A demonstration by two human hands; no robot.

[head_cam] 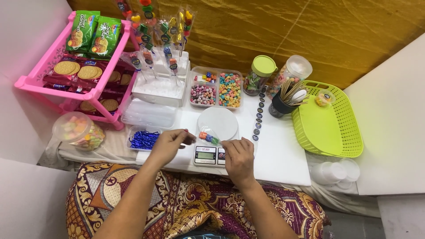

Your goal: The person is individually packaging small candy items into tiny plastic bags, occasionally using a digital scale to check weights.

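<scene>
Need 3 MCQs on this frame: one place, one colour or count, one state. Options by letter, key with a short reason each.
1. Where does the green basket stand?
A. On the pink rack
B. At the right end of the white table
C. On the person's lap

2. What colour are the twist ties in the small clear tray beside the left hand?
A. Blue
B. Red
C. Yellow

3. How is the candy skewer held?
A. It lies untouched in the basket
B. One hand alone holds it upright
C. Both hands hold it, lying across the front of the kitchen scale

Key: 1 B, the basket sits at the table's right end, past the cup of sticks. 2 A, the ties are shiny blue. 3 C, the left hand pinches one end and the right hand touches the other, over the scale.
</scene>
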